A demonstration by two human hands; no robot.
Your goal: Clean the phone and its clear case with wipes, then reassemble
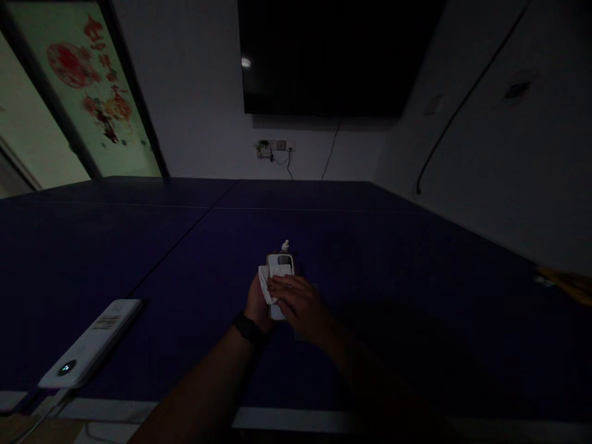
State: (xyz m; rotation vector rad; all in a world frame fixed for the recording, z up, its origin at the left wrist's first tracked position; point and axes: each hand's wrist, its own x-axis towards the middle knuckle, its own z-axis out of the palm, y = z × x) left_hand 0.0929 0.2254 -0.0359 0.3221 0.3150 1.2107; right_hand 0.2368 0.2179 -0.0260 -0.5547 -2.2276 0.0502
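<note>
Left hand [257, 303] holds a phone [277, 312]; right fingers [290, 287] press tissue [264, 280].

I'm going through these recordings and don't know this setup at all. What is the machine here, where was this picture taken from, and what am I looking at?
There is no machine here: a person works with two bare hands. The single view comes from a camera worn on the head, looking forward and down, so the forearms rise from the bottom edge.

The left hand, with a dark band on its wrist, holds what looks like a phone. The right hand lays its fingers on a white cloth or tissue over it. A small white object shows just beyond; its kind is unclear.

The dark blue table also bears a white slab, perhaps a power bank, at the picture's left. A large dark screen hangs on the wall behind.
</note>
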